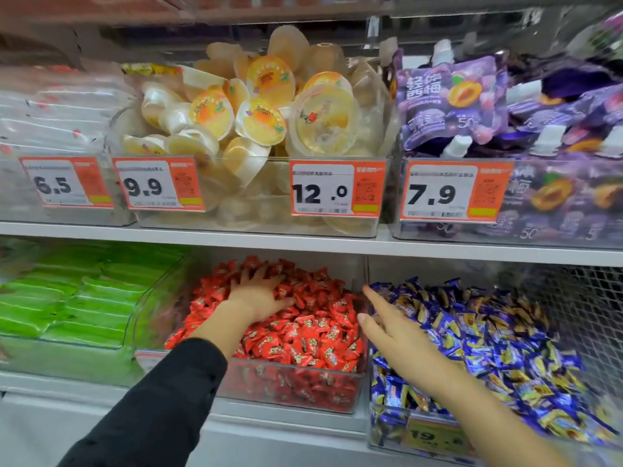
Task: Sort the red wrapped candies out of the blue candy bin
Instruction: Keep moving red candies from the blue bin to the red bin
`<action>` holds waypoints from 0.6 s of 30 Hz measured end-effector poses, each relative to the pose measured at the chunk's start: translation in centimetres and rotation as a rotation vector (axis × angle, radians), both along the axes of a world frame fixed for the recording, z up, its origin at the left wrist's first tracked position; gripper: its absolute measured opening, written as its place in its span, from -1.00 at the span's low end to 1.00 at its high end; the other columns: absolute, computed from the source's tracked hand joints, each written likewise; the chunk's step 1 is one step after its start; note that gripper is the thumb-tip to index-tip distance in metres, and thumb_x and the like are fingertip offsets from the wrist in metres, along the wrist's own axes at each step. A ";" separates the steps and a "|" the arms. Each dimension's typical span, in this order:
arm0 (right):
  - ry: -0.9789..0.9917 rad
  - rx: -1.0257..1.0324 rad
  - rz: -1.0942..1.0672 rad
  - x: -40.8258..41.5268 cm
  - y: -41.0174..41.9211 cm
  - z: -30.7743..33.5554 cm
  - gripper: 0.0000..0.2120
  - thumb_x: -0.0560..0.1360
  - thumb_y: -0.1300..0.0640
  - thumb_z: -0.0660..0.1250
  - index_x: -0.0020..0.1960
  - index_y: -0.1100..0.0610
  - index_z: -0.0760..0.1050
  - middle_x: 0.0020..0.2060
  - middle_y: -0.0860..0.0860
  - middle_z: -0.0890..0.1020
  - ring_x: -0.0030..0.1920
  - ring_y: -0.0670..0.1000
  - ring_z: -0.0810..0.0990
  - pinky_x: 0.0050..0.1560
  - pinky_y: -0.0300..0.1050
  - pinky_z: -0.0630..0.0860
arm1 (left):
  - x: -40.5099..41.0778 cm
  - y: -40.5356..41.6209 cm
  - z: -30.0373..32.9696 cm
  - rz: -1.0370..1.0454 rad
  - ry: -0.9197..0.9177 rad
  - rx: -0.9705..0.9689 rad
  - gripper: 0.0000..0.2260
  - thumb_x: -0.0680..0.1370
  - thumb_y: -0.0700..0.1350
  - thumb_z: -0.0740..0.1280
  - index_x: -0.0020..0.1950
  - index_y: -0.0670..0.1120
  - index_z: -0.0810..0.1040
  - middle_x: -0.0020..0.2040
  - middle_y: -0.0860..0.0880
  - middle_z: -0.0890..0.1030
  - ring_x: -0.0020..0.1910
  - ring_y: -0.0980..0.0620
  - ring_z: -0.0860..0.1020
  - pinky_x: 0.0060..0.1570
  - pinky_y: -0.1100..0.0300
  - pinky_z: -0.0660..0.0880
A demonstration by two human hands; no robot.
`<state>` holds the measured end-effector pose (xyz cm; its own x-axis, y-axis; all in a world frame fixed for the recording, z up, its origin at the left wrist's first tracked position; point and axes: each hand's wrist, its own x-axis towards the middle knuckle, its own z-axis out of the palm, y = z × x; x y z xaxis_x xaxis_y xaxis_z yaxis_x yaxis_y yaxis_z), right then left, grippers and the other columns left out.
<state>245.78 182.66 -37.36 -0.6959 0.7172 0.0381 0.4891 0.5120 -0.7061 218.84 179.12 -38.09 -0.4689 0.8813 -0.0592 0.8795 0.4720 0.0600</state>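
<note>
A clear bin (290,392) on the lower shelf is heaped with red wrapped candies (313,335). To its right stands a clear bin (387,429) full of blue wrapped candies (488,342). My left hand (259,294) lies flat on the red heap, fingers spread and pressing into the wrappers. My right hand (387,328) hovers over the left edge of the blue heap with fingers stretched out, holding nothing. No red candy shows among the blue ones.
Green packets (77,298) fill the bin to the left. The shelf above (303,241) carries jelly cups (263,109), purple pouches (472,99) and orange price tags (337,188). Wire mesh (580,298) stands at the far right.
</note>
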 end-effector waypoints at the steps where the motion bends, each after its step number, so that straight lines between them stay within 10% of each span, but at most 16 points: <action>1: 0.005 0.009 0.001 0.0 -0.1 0.0 -0.41 0.58 -0.26 0.02 0.55 -0.19 -0.08 0.26 -0.13 0.43 0.17 -0.16 0.47 0.05 -0.25 0.35 | 0.9 0.1 0.1 -0.018 0.017 0.058 -0.43 0.50 0.32 0.17 0.48 0.23 0.22 0.57 -0.03 0.09 0.53 -0.19 0.01 0.47 -0.17 -0.04; 5: -0.033 0.112 0.034 0.7 0.3 -0.1 -0.40 0.58 -0.30 -0.07 0.56 -0.16 -0.09 0.51 -0.09 0.22 0.46 -0.06 0.25 0.38 -0.09 0.26 | 8.3 0.1 1.6 -0.201 -0.270 0.517 -0.60 0.54 0.16 0.23 0.31 0.04 0.51 0.30 -0.02 0.53 0.31 -0.05 0.45 0.30 0.11 0.34; 10: -0.260 0.367 0.099 4.0 2.5 -1.4 -0.46 0.57 -0.27 0.01 0.44 -0.04 0.32 0.37 0.02 0.43 0.36 0.10 0.36 0.31 0.04 0.35 | 16.7 -0.8 0.6 -0.238 -0.561 0.462 -0.41 0.58 0.16 0.17 0.54 -0.07 0.16 0.50 -0.07 0.28 0.45 -0.03 0.28 0.37 0.14 0.25; 18: -0.775 0.547 -0.010 9.0 7.0 -2.1 -0.53 0.60 -0.20 0.10 0.45 -0.06 0.30 0.53 0.02 0.17 0.50 0.11 0.14 0.42 0.11 0.23 | 18.7 -1.3 -0.3 -0.124 -0.545 0.551 -0.42 0.61 -0.18 0.16 0.57 -0.11 -0.01 0.45 -0.17 0.35 0.26 -0.13 0.48 0.08 0.16 0.40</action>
